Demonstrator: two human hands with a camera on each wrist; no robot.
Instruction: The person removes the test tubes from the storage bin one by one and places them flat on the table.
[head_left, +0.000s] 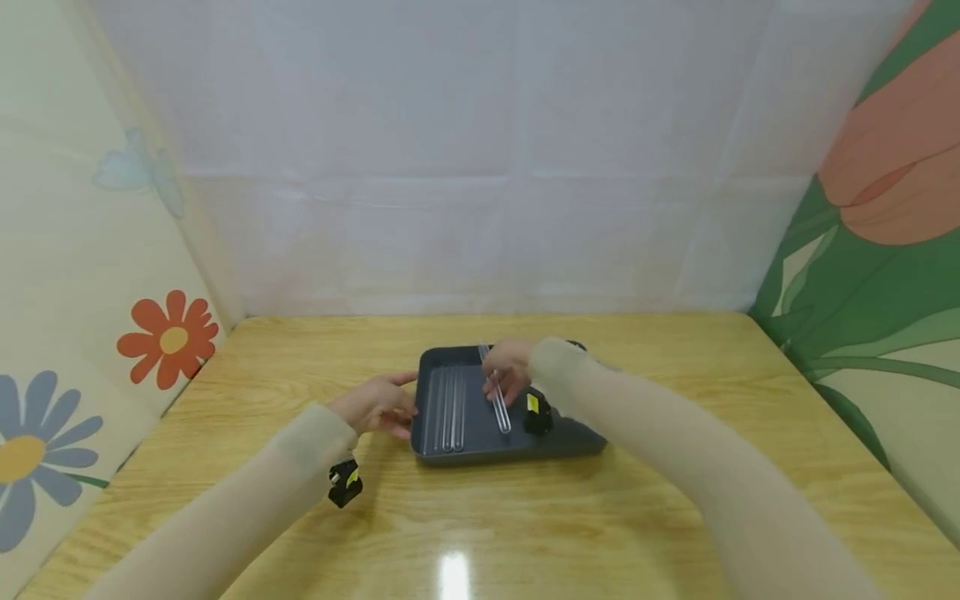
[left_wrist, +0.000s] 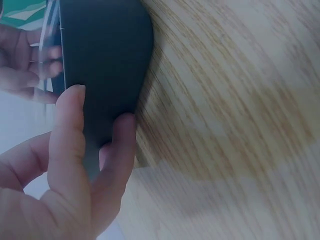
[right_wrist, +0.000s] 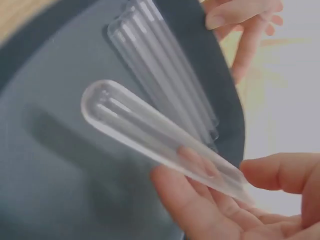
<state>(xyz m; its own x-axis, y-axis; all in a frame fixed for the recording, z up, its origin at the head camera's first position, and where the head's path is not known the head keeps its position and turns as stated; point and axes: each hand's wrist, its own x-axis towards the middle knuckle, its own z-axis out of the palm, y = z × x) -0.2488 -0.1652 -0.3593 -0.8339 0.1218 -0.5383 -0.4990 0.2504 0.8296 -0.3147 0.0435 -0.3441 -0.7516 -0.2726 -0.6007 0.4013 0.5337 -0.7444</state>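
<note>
Clear tube [right_wrist: 145, 130] pinched in right hand [head_left: 512, 367], left hand [head_left: 378, 403] touching grey tray's [head_left: 480, 417] side, hands apart

A wood-grain table [head_left: 562, 533] with 1 bright glare [head_left: 453, 575] meets a creased white sheet [head_left: 450, 167] between 2 floral panels [head_left: 885, 250].

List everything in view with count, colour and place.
tray: 1, dark grey, on table
held test tube: 1, clear, over tray
lying test tubes: several (exact number unclear), clear, in tray's left
table: 1, wood-coloured, beneath tray
backdrop: 1, white, behind table
floral panels: 2, multicoloured, both sides
wrist cameras: 2, black, one per wrist
sleeves: 2, beige, both arms
left hand: 1, bare, touching tray's left side
right hand: 1, bare, holding one tube
</note>
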